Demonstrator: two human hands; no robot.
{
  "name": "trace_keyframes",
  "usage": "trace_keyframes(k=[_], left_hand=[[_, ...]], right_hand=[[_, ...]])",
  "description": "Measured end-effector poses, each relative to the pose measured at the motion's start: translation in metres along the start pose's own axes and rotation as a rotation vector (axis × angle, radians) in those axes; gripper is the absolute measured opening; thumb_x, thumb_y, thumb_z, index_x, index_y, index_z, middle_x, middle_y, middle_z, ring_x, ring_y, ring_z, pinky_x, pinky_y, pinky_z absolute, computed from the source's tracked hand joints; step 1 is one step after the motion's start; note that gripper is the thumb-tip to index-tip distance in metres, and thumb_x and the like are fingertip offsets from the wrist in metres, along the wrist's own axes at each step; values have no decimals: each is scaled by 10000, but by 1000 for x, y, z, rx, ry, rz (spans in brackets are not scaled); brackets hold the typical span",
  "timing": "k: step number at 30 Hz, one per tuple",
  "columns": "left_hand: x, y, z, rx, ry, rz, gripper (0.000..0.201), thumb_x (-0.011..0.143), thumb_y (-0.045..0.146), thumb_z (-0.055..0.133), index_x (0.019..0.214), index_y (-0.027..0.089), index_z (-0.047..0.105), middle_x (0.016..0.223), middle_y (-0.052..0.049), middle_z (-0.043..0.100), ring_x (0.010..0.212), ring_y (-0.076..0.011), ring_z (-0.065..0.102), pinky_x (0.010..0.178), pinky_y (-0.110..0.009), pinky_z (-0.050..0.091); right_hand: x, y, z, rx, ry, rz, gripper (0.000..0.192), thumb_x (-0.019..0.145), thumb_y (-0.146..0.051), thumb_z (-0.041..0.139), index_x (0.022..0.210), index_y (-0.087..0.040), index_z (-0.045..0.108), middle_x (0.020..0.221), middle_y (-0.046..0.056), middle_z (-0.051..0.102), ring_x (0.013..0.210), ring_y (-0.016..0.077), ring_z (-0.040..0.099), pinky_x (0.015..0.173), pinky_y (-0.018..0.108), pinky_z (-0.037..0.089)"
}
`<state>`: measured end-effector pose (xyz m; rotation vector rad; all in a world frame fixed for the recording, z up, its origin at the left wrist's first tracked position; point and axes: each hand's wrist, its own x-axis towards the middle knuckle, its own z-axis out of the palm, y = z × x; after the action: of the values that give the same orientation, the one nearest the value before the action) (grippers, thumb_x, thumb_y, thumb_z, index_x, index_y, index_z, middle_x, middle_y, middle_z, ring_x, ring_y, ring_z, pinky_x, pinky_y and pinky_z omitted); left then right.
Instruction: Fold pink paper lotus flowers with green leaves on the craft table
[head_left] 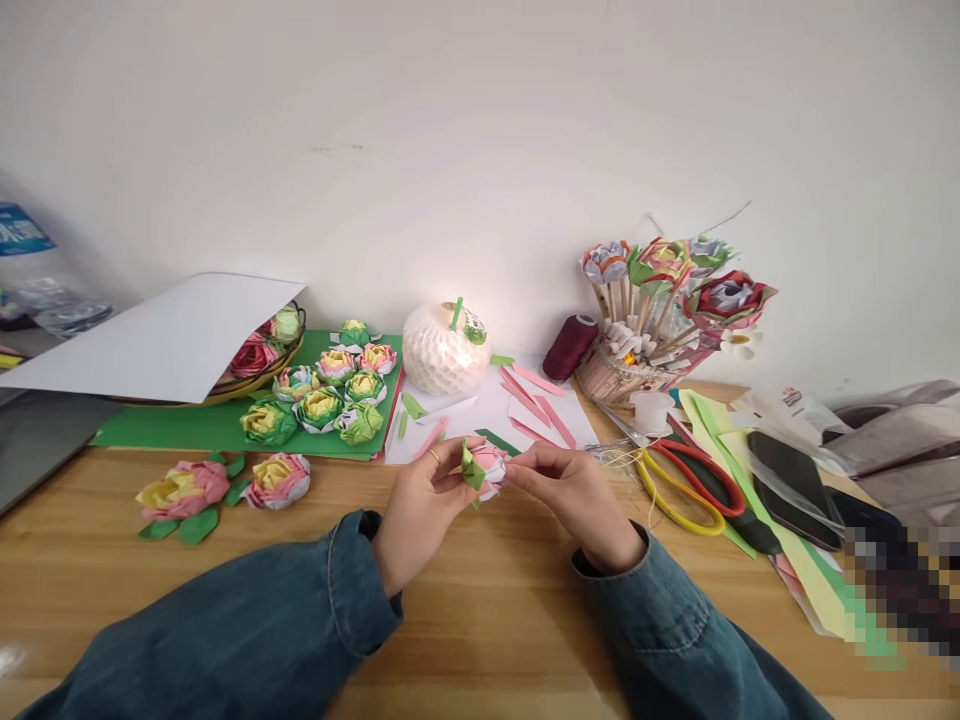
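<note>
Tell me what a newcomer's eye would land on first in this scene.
First, the left hand and right hand meeting at centre over the wooden table, pinching a small pink and green paper flower. Next, the cluster of finished paper flowers on a green sheet at left, and the bouquet of paper roses on sticks at right.

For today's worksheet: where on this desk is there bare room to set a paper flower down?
Bare wooden table between the sleeves, and in front of the two loose flowers. Crowded: green sheet with flowers, and the right side with scissors and papers.
</note>
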<state>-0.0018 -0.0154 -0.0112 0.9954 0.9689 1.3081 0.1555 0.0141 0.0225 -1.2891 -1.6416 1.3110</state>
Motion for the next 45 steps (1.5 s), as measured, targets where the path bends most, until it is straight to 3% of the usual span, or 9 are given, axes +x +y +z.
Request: trace_keyframes(k=[11,19,23,26,30,33,37,40,45], left_hand=[[0,6,1,-253,20,-100,545,669,251,692,1154,176,456,1154,-86,549,1068,-223,509,825,-307,477],[-4,9,1,-354,-94,-250,401,789,298,566,1169,198,487,1221,-83,508,1057,-224,513,772,-289,491],[-2,11,0,-433,-102,-307,422,822,338,506,1216,196,447,1125,-100,572,946,-214,580,783,-324,491],[-1,12,0,-429,-96,-316,443,840,384,455,1250,222,406,1112,-95,579,902,-206,597,753,-322,499],[0,12,1,-409,-47,-334,447,842,436,420,1232,217,420,1091,-91,586,879,-191,602,714,-289,502],[1,10,-1,-417,-34,-372,480,814,505,428,1201,222,444,1041,-74,604,867,-186,604,681,-266,500],[1,11,0,-458,-84,-401,515,793,581,383,1167,238,466,1007,-61,611,903,-197,593,712,-286,505],[-1,13,5,-462,-124,-364,485,820,551,349,1179,243,456,1032,-59,600,953,-194,571,756,-306,505],[-9,15,4,-399,-165,-285,374,849,473,366,1159,298,481,1054,-34,601,1002,-163,546,853,-310,464]], right_hand=[[-9,-5,-1,-108,203,-354,235,761,-360,574,644,-168,641,588,10,507,564,124,440,535,263,353],[-13,-7,4,-53,10,-394,179,801,-318,543,803,-180,656,711,34,590,614,129,504,539,248,393],[-14,-8,3,58,76,-381,147,791,-309,555,735,-184,607,644,4,576,572,115,490,536,242,397],[-19,-11,5,-88,101,-432,170,781,-292,559,659,-176,588,524,-27,460,462,85,374,448,227,323],[-23,-10,9,-287,11,-505,118,771,-276,563,796,-173,616,568,-28,441,454,77,353,421,214,311],[-21,-5,13,-381,-26,-530,319,740,-319,615,1031,-204,553,695,-6,497,529,96,433,503,225,405],[-15,6,20,-562,9,-564,769,593,-444,721,1249,-220,389,1129,115,465,978,249,500,803,373,458],[-12,14,25,-608,-32,-543,722,650,-381,697,1266,-217,358,1233,119,434,1129,275,429,914,414,409],[-9,21,27,-566,4,-473,533,736,-261,615,1217,-226,389,1066,80,568,954,226,557,797,365,485]])
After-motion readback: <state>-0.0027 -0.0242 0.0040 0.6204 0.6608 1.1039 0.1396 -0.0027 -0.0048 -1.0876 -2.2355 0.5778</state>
